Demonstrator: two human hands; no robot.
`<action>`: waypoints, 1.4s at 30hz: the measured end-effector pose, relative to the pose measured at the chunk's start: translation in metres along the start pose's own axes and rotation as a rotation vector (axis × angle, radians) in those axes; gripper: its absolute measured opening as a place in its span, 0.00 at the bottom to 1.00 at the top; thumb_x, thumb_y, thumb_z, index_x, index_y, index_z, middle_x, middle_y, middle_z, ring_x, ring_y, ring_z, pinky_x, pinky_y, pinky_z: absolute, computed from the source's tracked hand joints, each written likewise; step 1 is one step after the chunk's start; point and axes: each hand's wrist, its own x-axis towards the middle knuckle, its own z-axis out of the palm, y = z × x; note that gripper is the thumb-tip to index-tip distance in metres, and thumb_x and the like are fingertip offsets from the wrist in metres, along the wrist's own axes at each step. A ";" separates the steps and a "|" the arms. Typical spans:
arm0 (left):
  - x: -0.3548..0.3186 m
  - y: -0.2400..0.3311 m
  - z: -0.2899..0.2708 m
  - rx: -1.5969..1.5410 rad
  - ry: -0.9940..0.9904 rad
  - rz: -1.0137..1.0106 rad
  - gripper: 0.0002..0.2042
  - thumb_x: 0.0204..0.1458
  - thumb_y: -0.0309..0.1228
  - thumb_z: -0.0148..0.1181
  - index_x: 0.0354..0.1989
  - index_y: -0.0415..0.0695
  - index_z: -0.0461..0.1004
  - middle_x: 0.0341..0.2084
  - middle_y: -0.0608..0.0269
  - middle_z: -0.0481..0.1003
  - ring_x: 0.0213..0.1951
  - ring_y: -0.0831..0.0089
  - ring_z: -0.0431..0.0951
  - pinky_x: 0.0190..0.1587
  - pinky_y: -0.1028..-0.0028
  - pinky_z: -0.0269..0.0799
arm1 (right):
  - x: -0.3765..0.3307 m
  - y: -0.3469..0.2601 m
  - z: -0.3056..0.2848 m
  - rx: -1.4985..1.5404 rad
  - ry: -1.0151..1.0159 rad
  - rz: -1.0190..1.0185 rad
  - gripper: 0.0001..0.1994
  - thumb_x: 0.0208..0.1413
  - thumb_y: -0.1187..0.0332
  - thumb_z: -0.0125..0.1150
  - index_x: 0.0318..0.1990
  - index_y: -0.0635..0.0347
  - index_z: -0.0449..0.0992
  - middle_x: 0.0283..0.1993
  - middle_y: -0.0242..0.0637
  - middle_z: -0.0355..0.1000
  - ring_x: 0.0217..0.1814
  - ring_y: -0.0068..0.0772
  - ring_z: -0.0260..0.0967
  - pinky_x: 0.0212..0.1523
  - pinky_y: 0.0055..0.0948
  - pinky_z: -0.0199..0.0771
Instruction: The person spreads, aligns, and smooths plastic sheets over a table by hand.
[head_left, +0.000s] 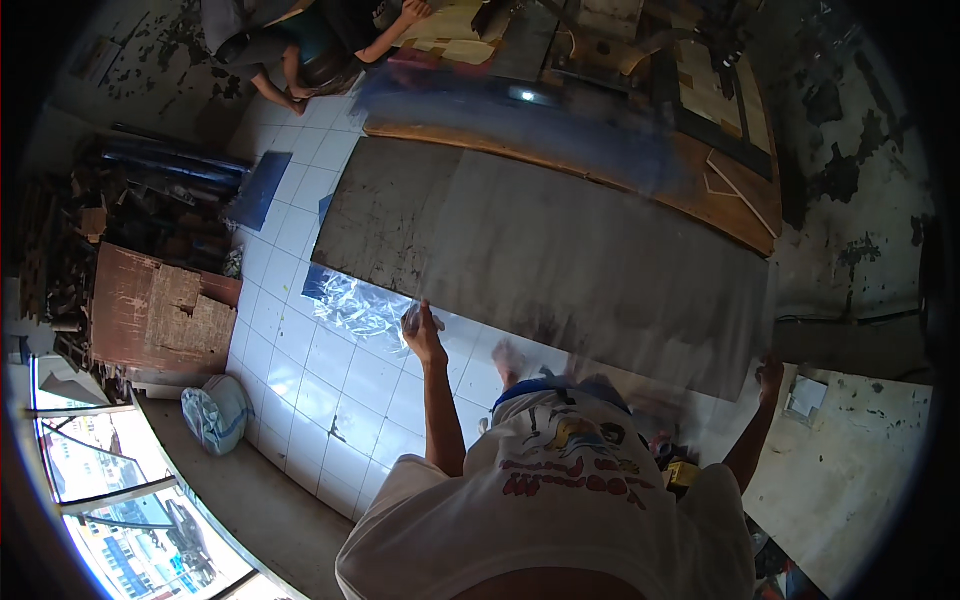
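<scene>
The person is standing over a white tiled floor (330, 370), arms spread wide, and is holding up a big clear plastic sheet (600, 250); the left hand (422, 330) is pinching the sheet's near left corner, fingers closed on the crinkled, glinting film; the right hand (770, 378) is reaching far out to the opposite corner and is looking closed on that edge, though blur is making the grip hard to confirm; the two hands are well apart, stretching the film between them. Under the film a large dark grey board (480, 230) is lying flat on the floor, and the sheet is hanging over most of it, its far end blurring bluish near a long wooden plank (560, 165); judging by this, the film is lifted and spread but not yet lying flat on the board, so the laying-down and smoothing are looking left to do. At the top, another person (310, 55) is crouching by more boards; a white sack (215, 412) is sitting at lower left.
</scene>
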 end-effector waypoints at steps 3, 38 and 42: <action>-0.001 0.009 0.024 0.088 0.129 0.110 0.18 0.53 0.41 0.59 0.18 0.43 0.64 0.16 0.67 0.63 0.17 0.80 0.60 0.20 0.76 0.54 | -0.013 0.015 0.000 0.035 0.030 0.021 0.13 0.60 0.53 0.48 0.38 0.51 0.72 0.24 0.24 0.63 0.17 0.14 0.54 0.16 0.21 0.53; -0.016 0.003 -0.024 -0.308 0.070 -0.251 0.21 0.54 0.42 0.58 0.47 0.34 0.71 0.37 0.60 0.72 0.35 0.76 0.70 0.37 0.78 0.68 | 0.016 0.023 0.024 -0.505 0.227 -0.421 0.20 0.59 0.52 0.48 0.42 0.60 0.77 0.39 0.46 0.75 0.40 0.43 0.73 0.42 0.38 0.70; -0.030 -0.010 -0.028 -0.368 0.021 -0.377 0.37 0.54 0.55 0.49 0.64 0.41 0.50 0.59 0.48 0.56 0.53 0.55 0.66 0.52 0.60 0.65 | 0.001 -0.092 0.117 -0.525 0.448 -0.858 0.19 0.59 0.57 0.51 0.49 0.62 0.72 0.46 0.46 0.72 0.47 0.48 0.70 0.51 0.40 0.68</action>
